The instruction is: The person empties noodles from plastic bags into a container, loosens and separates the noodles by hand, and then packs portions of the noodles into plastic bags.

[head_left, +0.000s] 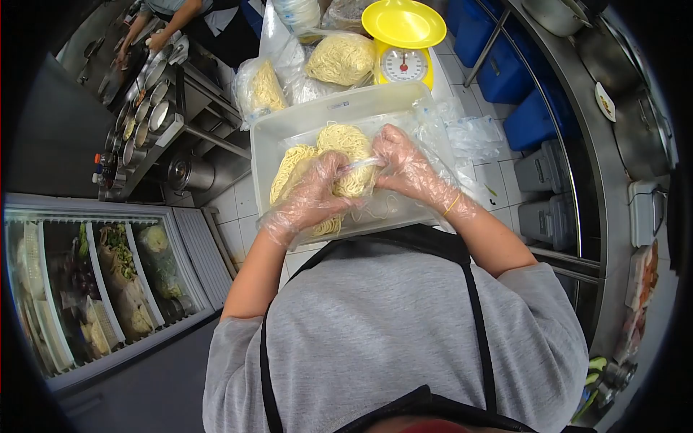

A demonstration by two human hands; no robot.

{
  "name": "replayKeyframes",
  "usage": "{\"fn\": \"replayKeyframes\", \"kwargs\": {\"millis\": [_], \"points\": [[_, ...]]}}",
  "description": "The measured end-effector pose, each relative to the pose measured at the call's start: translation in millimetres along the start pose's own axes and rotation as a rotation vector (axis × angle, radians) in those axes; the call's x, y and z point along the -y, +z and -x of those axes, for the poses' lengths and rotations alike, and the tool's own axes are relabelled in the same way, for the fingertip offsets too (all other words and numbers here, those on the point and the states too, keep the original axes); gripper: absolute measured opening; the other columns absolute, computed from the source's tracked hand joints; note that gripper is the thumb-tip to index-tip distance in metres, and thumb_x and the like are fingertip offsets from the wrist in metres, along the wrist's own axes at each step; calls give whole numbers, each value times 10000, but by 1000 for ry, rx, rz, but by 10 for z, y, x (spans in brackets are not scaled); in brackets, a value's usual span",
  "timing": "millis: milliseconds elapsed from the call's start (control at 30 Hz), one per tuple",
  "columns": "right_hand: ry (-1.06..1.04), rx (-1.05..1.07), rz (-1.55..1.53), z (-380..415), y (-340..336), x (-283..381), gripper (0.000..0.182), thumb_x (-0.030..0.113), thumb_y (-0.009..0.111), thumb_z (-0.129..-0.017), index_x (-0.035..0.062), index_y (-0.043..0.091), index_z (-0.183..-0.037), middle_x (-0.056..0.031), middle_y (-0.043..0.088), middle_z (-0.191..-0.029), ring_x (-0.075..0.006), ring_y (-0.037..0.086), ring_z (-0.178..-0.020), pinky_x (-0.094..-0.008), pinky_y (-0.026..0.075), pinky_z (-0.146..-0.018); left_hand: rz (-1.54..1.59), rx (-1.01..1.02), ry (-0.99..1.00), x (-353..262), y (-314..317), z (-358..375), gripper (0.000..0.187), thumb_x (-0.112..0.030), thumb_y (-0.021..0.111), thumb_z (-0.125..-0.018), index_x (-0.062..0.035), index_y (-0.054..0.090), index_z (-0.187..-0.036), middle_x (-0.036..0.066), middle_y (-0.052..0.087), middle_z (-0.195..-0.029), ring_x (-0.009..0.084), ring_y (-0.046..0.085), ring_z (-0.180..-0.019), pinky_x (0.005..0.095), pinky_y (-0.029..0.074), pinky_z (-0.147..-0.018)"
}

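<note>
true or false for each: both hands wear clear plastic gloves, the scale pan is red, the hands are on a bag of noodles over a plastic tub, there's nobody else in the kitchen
1. Both hands wear clear plastic gloves. True: the left hand and the right hand are each covered in a loose transparent glove.
2. The scale pan is red. False: the scale has a yellow pan and a yellow body.
3. The hands are on a bag of noodles over a plastic tub. True: both hold the bag of noodles above the clear plastic tub.
4. Nobody else is in the kitchen. False: another person is at work at the counter, top left.
</note>
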State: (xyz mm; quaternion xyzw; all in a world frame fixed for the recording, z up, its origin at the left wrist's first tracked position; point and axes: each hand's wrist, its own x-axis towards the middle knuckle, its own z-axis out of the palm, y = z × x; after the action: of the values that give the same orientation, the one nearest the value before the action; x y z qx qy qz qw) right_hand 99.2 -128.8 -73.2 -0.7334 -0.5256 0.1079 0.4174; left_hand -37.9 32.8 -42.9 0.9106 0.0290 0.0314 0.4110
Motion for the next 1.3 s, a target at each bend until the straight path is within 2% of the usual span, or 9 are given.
{"fn": "replayKeyframes", "kwargs": {"millis": [300, 600, 733, 833, 900, 1000, 1100, 1233, 1300], "points": [[-190, -347, 199, -240, -54, 137, 242, 44, 665, -604, 40, 513, -792, -113, 475, -748, -309, 523, -696, -383, 446, -647, -299, -370, 73, -261, -54, -184, 221, -119, 683, -716, -43, 504, -820, 146, 514, -710, 306, 527, -681, 378, 431, -627], [-118, -24, -7, -288, -559, 317, 274, 141, 708, -664, 38, 538, -851, -70, 526, -788, -222, 528, -735, -356, 435, -679, 249, -103, -35, -219, -63, -236, 465, -65, 728, -735, -75, 476, -1127, -24, 419, -872, 74, 384, -705, 201, 375, -621], [-92, -7, -98, -306, -700, 459, 338, 235, 725, -655, 21, 550, -851, -103, 575, -871, -292, 564, -805, -364, 452, -730, 507, -308, 70, -306, -238, -259, 396, 33, 651, -762, -68, 485, -1107, -16, 482, -913, 73, 471, -786, 198, 414, -702], [-110, -93, 15, -263, -758, 252, 366, 260, 720, -678, 54, 568, -939, -58, 583, -887, -204, 570, -888, -320, 460, -765, 737, -545, 166, -258, -481, -240, 379, 97, 586, -777, -71, 496, -1104, 1, 527, -974, 62, 509, -849, 190, 413, -751], [332, 576, 1076, -213, -589, 121, 469, 285, 699, -692, 63, 557, -1081, -88, 575, -1100, -255, 536, -1078, -389, 431, -907, 710, -532, 166, -172, -566, -217, 373, 97, 582, -783, -68, 495, -1107, 3, 523, -976, 55, 500, -838, 185, 409, -749], [40, 104, 1360, 165, -174, -483, 496, 239, 648, -732, 72, 518, -1181, -114, 487, -1272, -291, 426, -1227, -508, 350, -983, 651, -545, 178, 81, -590, -221, 370, 97, 578, -792, -61, 492, -1115, -1, 510, -966, 43, 473, -803, 177, 400, -743], [-19, -12, 1445, 208, -412, -397, 365, 175, 496, -835, 99, 532, -1190, -118, 534, -1184, -246, 413, -1224, -596, 328, -969, 624, -545, 151, 287, -564, -142, 379, 96, 581, -791, -55, 486, -1125, -17, 478, -926, 37, 429, -755, 170, 386, -727], [284, 201, 1314, 149, -428, -340, 377, 185, 468, -853, 82, 514, -1213, -124, 480, -1283, -271, 392, -1253, -605, 286, -1001, 643, -542, 175, 359, -553, -31, 407, 94, 594, -779, -55, 480, -1140, -47, 399, -837, 35, 360, -711, 165, 353, -682], [335, 125, 1439, 109, -301, -558, 579, 318, 607, -765, 77, 475, -1275, -142, 408, -1353, -308, 272, -1332, -624, 229, -1017, 666, -521, 161, 464, -551, 11, 410, 92, 598, -777, -55, 479, -1140, -52, 385, -821, 35, 352, -709, 163, 347, -677]]}}
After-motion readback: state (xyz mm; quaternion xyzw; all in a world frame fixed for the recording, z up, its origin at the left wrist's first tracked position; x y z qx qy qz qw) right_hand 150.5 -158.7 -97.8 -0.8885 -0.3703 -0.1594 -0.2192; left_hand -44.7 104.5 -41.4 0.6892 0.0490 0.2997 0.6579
